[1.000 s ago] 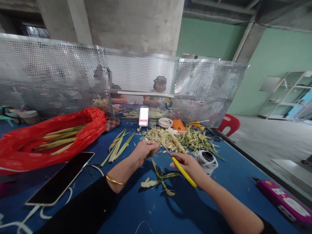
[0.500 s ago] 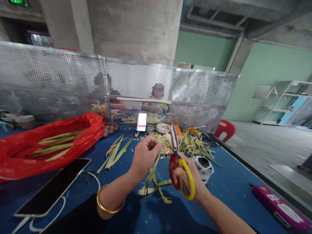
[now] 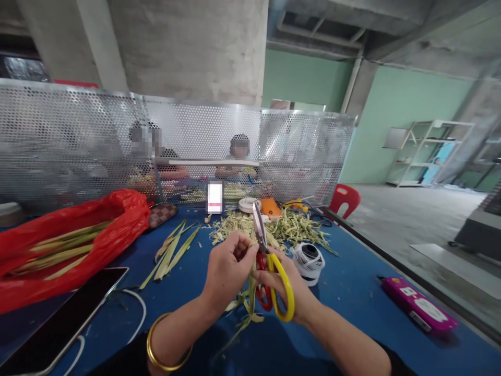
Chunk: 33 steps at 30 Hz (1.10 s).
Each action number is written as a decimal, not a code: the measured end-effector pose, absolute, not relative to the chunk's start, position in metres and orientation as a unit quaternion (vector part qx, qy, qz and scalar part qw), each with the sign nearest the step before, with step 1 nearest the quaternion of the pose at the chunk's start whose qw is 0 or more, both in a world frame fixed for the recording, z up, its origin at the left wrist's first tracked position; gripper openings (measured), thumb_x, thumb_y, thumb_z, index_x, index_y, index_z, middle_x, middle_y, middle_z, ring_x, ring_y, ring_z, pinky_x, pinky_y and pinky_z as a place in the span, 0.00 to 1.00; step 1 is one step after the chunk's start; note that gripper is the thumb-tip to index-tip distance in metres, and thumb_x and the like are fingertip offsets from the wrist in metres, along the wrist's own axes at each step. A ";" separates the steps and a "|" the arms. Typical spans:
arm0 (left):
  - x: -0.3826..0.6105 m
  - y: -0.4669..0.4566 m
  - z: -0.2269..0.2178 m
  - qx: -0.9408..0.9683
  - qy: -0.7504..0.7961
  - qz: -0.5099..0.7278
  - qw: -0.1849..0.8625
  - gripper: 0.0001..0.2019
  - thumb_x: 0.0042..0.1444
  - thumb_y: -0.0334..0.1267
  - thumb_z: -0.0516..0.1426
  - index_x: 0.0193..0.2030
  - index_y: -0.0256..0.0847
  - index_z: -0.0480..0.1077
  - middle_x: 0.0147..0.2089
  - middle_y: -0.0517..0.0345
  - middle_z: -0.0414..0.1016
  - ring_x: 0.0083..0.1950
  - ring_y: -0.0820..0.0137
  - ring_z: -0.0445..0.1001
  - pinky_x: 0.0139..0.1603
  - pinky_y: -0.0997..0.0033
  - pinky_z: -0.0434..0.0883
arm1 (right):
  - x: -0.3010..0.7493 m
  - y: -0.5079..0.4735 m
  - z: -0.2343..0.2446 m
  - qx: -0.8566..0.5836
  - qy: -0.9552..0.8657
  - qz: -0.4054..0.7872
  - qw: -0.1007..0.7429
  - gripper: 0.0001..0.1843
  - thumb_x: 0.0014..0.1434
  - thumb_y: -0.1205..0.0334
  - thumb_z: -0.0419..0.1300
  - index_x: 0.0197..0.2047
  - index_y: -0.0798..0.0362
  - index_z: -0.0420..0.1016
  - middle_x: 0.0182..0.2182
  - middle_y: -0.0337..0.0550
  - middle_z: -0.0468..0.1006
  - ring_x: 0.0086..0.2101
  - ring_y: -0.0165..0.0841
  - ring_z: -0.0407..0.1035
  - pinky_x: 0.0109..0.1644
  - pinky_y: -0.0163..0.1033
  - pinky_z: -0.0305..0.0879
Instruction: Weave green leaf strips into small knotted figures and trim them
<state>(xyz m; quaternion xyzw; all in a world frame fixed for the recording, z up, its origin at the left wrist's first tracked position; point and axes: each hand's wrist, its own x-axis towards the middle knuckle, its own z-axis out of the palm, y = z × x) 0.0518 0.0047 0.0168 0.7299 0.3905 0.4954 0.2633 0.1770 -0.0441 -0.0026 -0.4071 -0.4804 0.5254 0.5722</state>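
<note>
My left hand [image 3: 229, 263] is closed, thumb and fingers pinching the top of a pale green plant-leaf strip [image 3: 251, 295] that hangs toward the blue table. Scissors [image 3: 289, 300] with one red and one yellow handle loop are gripped in my right hand [image 3: 299, 287]. Their blades point up and away and look closed. The fingertips of both hands meet near the top of the strip; whether the right fingers also touch it is hidden. Behind them spreads a pile of cut leaf pieces [image 3: 297, 230]. A ball of white cord [image 3: 308, 263] sits right of my right hand.
Left lie several long leaf strips [image 3: 168, 258], a red plastic bag [image 3: 117, 209] of leaves, and a large tablet [image 3: 66, 318] with a white cable. A lit phone [image 3: 215, 196] stands before the perforated metal screen [image 3: 195, 125]; two people sit behind. A purple box-like device [image 3: 417, 303] lies right.
My hands have come together, the right hand with the scissors moving in against the left. The hanging strip has shifted with them. The whole view has turned slightly to the right.
</note>
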 end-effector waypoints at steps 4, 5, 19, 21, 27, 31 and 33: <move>0.052 0.005 0.016 0.717 0.404 0.511 0.248 0.08 0.53 0.39 0.55 0.26 0.42 0.63 0.21 0.67 0.64 0.22 0.77 0.63 0.25 0.79 0.62 | 0.174 -0.045 -0.007 -0.412 -0.469 0.539 0.566 0.18 0.43 0.61 0.67 0.35 0.52 0.65 0.22 0.29 0.67 0.17 0.23 0.60 0.23 0.30 0.62; 0.052 0.006 0.015 0.713 0.405 0.514 0.252 0.08 0.53 0.40 0.55 0.26 0.42 0.63 0.21 0.66 0.64 0.22 0.77 0.63 0.25 0.79 0.62 | 0.173 -0.045 -0.007 -0.415 -0.467 0.544 0.560 0.18 0.43 0.61 0.68 0.34 0.52 0.64 0.21 0.29 0.67 0.17 0.23 0.60 0.22 0.31 0.62; 0.028 0.042 0.021 0.661 0.465 0.459 0.370 0.12 0.51 0.42 0.57 0.41 0.39 0.67 0.32 0.55 0.75 0.34 0.65 0.76 0.32 0.68 0.72 | 0.188 -0.031 -0.017 -0.440 -0.364 0.500 0.652 0.26 0.42 0.53 0.70 0.41 0.53 0.64 0.23 0.33 0.70 0.20 0.28 0.68 0.22 0.32 0.63; 0.026 0.040 0.025 0.741 0.452 0.468 0.168 0.20 0.50 0.37 0.59 0.51 0.42 0.67 0.44 0.52 0.76 0.46 0.62 0.74 0.48 0.60 0.69 | 0.189 -0.029 -0.019 -0.441 -0.373 0.494 0.649 0.26 0.42 0.54 0.70 0.40 0.53 0.64 0.23 0.33 0.70 0.21 0.28 0.69 0.23 0.32 0.64; 0.030 0.027 0.035 0.926 0.274 0.251 -0.059 0.07 0.57 0.38 0.55 0.36 0.46 0.75 0.35 0.58 0.78 0.44 0.64 0.72 0.62 0.54 0.52 | 0.188 -0.027 -0.022 -0.462 -0.430 0.474 0.614 0.25 0.43 0.54 0.68 0.41 0.53 0.63 0.22 0.31 0.69 0.20 0.29 0.69 0.21 0.32 0.64; 0.028 0.029 0.030 0.915 0.339 0.204 0.081 0.05 0.52 0.39 0.58 0.28 0.44 0.73 0.27 0.61 0.74 0.32 0.68 0.70 0.37 0.68 0.63 | 0.188 -0.028 -0.017 -0.462 -0.450 0.471 0.602 0.22 0.45 0.58 0.65 0.41 0.52 0.62 0.23 0.32 0.70 0.20 0.28 0.68 0.21 0.33 0.65; 0.026 0.031 0.029 0.889 0.373 0.209 0.164 0.03 0.48 0.37 0.59 0.27 0.43 0.72 0.24 0.63 0.71 0.28 0.70 0.67 0.28 0.72 0.59 | 0.189 -0.029 -0.013 -0.458 -0.455 0.475 0.598 0.22 0.44 0.59 0.65 0.41 0.53 0.62 0.22 0.32 0.70 0.19 0.28 0.67 0.21 0.33 0.65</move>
